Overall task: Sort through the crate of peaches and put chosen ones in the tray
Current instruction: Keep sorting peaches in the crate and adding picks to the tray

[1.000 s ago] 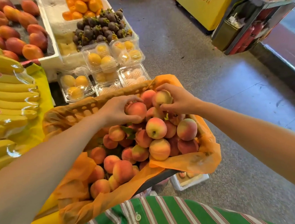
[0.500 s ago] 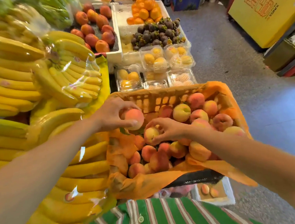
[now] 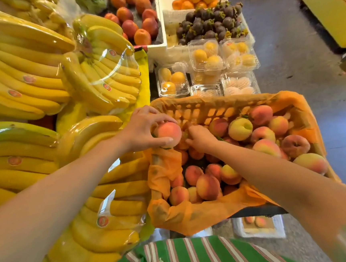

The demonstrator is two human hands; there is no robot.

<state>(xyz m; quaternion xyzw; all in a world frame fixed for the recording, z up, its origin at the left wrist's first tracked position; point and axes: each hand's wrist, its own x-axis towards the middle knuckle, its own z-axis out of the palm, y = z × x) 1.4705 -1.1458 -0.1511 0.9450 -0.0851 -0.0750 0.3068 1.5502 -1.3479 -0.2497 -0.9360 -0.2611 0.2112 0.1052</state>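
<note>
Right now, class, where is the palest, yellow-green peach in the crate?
In the head view, the yellow-green peach lies atop the pile near the far wall of the crate, to the right of the right hand.

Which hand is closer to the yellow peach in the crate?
Right. Right hand lies left of the yellow peach; left hand, gripping a pink peach, is farther left.

You see bright, even light with only soft shadows in the crate [image 3: 210, 109] just below the grip of your left hand [image 3: 145, 131] on the peach [image 3: 168, 133], white glare on the banana wrap [image 3: 108, 70] up-left of it, and wide-angle bowing with smear toward the corners.
</note>
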